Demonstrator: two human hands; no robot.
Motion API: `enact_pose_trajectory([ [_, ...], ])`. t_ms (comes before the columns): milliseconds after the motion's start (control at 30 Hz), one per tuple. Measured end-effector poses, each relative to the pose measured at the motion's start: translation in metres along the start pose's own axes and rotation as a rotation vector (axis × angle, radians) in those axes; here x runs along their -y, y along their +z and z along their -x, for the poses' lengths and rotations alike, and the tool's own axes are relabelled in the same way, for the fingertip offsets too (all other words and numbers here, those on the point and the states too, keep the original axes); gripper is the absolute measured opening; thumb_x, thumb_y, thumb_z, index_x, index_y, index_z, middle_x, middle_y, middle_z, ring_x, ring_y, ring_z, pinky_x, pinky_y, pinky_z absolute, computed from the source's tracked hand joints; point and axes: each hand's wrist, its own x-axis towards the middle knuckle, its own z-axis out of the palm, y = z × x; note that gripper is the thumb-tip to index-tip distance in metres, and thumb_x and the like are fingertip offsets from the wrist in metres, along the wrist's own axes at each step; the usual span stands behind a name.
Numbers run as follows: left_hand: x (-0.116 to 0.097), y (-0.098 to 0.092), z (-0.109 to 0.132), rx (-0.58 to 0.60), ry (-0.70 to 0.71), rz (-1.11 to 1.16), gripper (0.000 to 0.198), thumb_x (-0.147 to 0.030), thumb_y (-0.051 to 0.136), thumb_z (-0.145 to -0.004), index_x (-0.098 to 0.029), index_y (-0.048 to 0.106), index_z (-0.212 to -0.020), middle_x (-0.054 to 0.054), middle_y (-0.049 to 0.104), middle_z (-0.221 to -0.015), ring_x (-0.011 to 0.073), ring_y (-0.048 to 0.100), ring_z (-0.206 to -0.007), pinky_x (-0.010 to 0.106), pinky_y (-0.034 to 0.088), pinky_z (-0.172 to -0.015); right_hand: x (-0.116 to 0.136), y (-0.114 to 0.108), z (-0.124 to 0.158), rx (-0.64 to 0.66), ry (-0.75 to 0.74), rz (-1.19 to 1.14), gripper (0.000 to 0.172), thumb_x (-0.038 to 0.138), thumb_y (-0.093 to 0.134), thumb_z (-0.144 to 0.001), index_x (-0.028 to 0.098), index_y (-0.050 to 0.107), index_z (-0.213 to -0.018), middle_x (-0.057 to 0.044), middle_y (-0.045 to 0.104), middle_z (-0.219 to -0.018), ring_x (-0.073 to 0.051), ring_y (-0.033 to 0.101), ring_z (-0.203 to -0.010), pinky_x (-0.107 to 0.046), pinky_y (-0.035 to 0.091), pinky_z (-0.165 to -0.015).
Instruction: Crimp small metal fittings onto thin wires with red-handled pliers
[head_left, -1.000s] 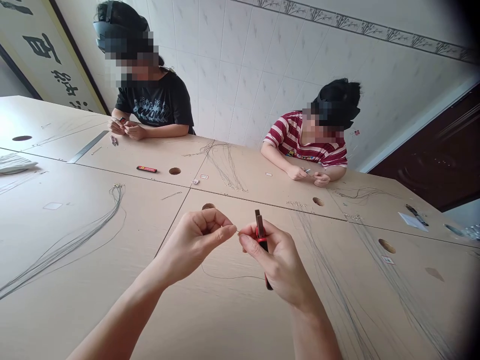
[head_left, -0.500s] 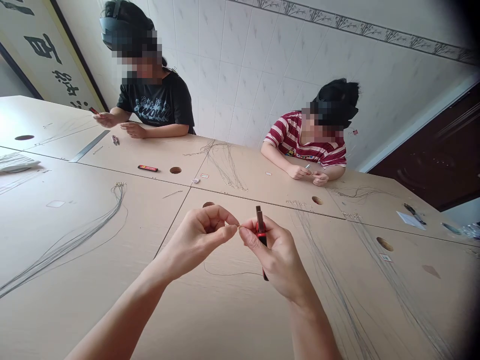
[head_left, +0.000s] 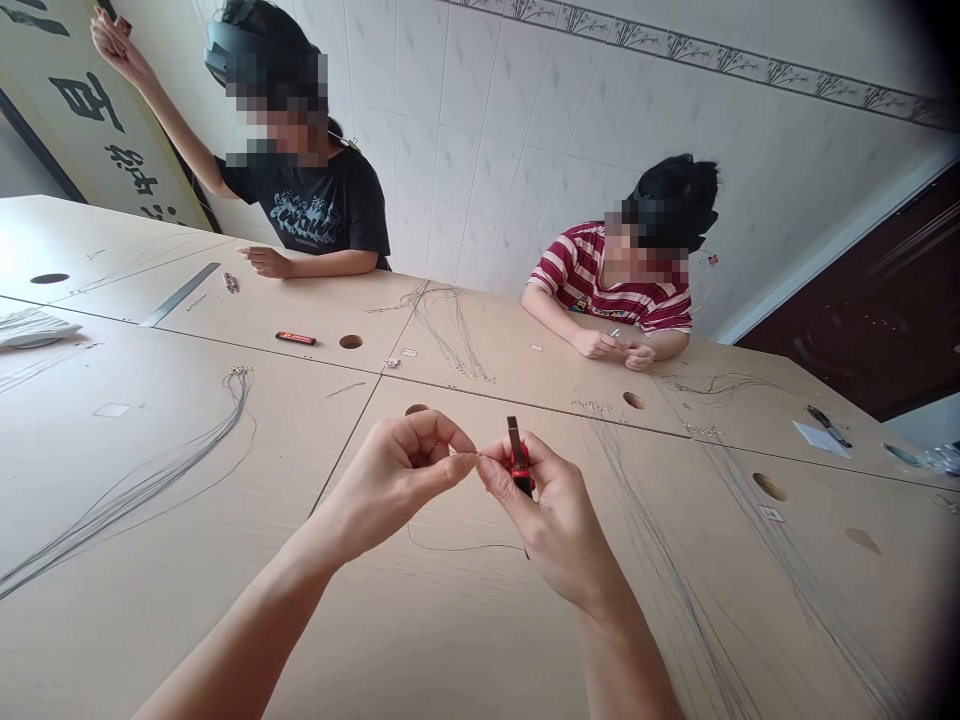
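Observation:
Over the middle of the table, my left hand [head_left: 409, 475] is closed in a pinch on the end of a thin cord [head_left: 465, 548]. The cord hangs below in a loose loop toward my right hand [head_left: 551, 510]. Thumb and forefinger of my right hand meet the left fingertips at a tiny piece too small to make out. Small red and black pliers [head_left: 520, 462] also rest in my right hand, held against the palm with their jaws pointing up. Both forearms come in from the bottom edge.
Bundles of thin cords lie on the table at left [head_left: 187, 447] and right [head_left: 652, 530]. Beyond are a red and black marker-like item [head_left: 295, 338], a metal ruler [head_left: 180, 294] and round table holes. Two people sit across the table.
The pliers in my right hand have tilted slightly, and less of their handle shows. The person across at left has raised one arm high. My left hand is nearly unmoved.

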Motion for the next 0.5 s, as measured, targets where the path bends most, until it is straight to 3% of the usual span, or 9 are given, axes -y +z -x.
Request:
enact_pose_trajectory([
  [500, -0.0004, 0.0001, -0.0005, -0.011, 0.007, 0.018, 0.019, -0.035, 0.063, -0.088, -0.017, 0.065, -0.081, -0.002, 0.055, -0.07, 0.0076, 0.035, -0.056, 0.023, 0.026, -0.049, 0.0003, -0.0003, 0.0025, -0.027, -0.027, 0.039, 0.024, 0.041, 0.057, -0.092, 0.021, 0.056, -0.079, 0.003, 0.052, -0.07, -0.011, 0.044, -0.064, -0.023, 0.039, -0.06],
])
